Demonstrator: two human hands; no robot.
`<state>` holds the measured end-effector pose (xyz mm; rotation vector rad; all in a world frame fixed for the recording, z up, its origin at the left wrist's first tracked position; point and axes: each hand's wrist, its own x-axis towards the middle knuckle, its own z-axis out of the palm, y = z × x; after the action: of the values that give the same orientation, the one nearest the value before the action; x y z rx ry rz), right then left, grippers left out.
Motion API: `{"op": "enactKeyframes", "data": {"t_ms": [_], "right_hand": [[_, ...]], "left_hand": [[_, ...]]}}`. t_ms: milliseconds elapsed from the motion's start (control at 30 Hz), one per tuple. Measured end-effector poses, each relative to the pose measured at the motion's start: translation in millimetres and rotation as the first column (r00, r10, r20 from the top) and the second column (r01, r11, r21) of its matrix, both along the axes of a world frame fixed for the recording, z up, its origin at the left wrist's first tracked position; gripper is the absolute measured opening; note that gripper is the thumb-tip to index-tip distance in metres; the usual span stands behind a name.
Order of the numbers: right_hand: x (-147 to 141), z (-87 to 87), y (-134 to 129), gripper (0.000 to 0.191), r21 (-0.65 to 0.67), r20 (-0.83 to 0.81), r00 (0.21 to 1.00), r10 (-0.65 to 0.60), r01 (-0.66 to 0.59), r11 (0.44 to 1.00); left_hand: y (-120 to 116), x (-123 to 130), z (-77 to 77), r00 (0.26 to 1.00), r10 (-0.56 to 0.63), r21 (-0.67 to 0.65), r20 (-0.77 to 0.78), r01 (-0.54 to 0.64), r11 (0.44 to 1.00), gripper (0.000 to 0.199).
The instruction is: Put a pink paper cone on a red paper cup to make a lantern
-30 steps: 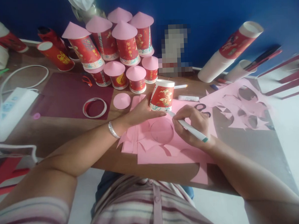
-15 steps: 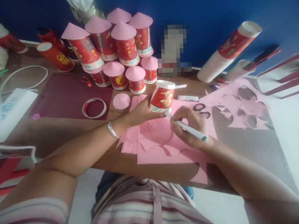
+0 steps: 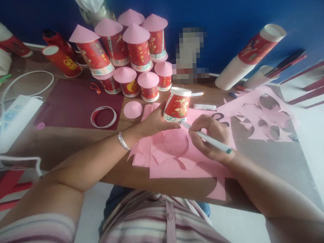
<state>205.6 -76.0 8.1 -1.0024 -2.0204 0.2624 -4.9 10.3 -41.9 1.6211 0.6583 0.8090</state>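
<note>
A red paper cup with a white rim and a teal-patterned band at its lower edge is gripped by my left hand, thumb along the band. My right hand is closed round a white marker with a green end. The marker's tip is at the cup's lower band, close to my left thumb. Below both hands lie pink paper sheets, the top one with a circle drawn on it. Black-handled scissors lie partly hidden behind my right hand.
Several red cylinders with pink cone tops stand at the back. A pink cone and a white ring lie left of the cup. Cut pink scraps and a tall paper tube are at the right. A power strip lies far left.
My right hand and the marker have moved slightly right and down relative to the cup. The whole view has shifted a little. Both hands keep their hold.
</note>
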Motion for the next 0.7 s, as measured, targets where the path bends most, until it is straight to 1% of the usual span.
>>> {"op": "enactKeyframes", "data": {"t_ms": [167,267,433,567,700], "right_hand": [[-2.4,-4.7,0.9,0.014,0.072,-0.012,0.999,0.037,-0.036,0.997],[-3.2,-7.6,1.9,0.018,0.121,-0.030,0.998,0.061,-0.057,0.991],[-3.3,-8.5,2.2,0.020,0.134,-0.030,0.997,0.071,-0.066,0.989],[-3.0,-8.2,2.4,0.020,0.142,-0.020,0.997,0.070,-0.067,0.988],[-2.7,-7.7,2.8,0.020,0.154,-0.011,0.997,0.075,-0.072,0.985]], "left_hand": [[-1.3,1.3,2.6,0.999,0.003,-0.009,0.042,-0.003,1.000,0.072],[-2.0,1.6,3.7,0.999,0.014,-0.015,0.037,-0.014,1.000,0.077],[-2.2,0.4,3.3,0.999,0.031,-0.038,0.011,-0.031,0.999,0.087],[-2.0,-0.7,5.1,1.000,0.025,-0.020,-0.006,-0.025,0.999,0.084],[-2.3,-0.9,6.2,1.000,0.017,-0.031,-0.005,-0.017,0.999,0.083]]}}
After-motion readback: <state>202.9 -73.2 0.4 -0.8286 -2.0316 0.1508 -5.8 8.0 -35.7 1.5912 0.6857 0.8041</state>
